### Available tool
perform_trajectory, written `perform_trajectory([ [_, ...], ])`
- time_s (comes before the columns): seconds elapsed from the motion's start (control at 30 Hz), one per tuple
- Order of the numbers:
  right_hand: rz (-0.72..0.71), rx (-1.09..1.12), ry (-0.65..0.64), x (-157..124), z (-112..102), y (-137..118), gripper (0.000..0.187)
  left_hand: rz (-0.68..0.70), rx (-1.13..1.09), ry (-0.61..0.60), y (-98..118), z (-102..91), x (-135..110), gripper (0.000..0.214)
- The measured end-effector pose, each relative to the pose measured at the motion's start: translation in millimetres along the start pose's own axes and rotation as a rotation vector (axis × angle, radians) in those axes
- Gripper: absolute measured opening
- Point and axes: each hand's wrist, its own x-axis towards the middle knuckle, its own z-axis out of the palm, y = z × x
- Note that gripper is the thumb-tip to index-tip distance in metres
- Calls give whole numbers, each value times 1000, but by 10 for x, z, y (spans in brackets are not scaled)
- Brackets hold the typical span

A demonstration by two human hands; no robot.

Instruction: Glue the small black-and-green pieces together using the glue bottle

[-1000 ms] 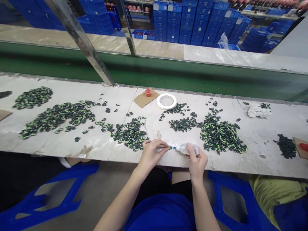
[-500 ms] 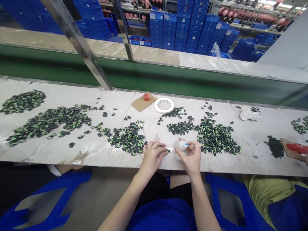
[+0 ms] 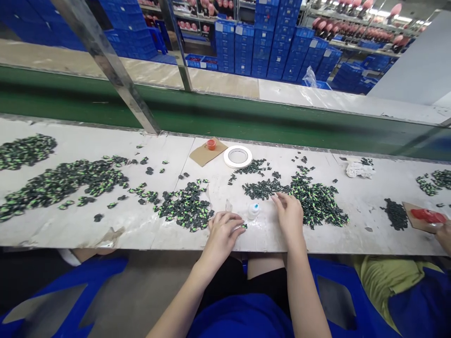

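Observation:
My left hand (image 3: pixel 225 230) rests on the table, its thumb and fingertips closed on a small black-and-green plastic piece (image 3: pixel 244 226). Upright between my hands stands a small white squeeze bottle (image 3: pixel 253 211) with a blue tip, touched by neither. My right hand (image 3: pixel 290 215) reaches to the near edge of a pile of small dark pieces (image 3: pixel 260 188). Its thumb and forefinger are pinched together there; whatever is between them is too small to make out. Just left of my left hand lies a heap of black-and-green pieces (image 3: pixel 185 206), and another green-tipped heap (image 3: pixel 319 204) is beside my right hand.
A roll of white tape (image 3: pixel 237 157) lies behind the piles, beside a cardboard piece (image 3: pixel 202 157) carrying a red cup (image 3: pixel 211 144). More heaps (image 3: pixel 66 183) spread leftward. At the right edge, another person's hand (image 3: pixel 444 237) is near red items (image 3: pixel 428 216). A metal post (image 3: pixel 120 84) rises behind.
My right hand has let go of the squeeze bottle, which now stands on the table, and has moved up and right to the dark pieces. My left hand keeps its piece.

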Motion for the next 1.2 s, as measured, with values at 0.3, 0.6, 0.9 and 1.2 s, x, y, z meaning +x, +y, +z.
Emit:
perform_trajectory([
  [0.3, 4, -88, 83, 141, 189, -28, 26, -91, -40, 28, 112, -62, -40, 16],
  [0.6, 240, 384, 142, -371, -106, -182, 37, -124, -264, 164, 225, -249, -119, 14],
  [0.9, 284, 690, -140, -759, -83, -315, 33, -167, -391, 155, 284, -160, -161, 13],
  [1.2, -25, 576, -284, -784, -112, -400, 17, -110, -378, 141, 328, -172, -152, 14],
])
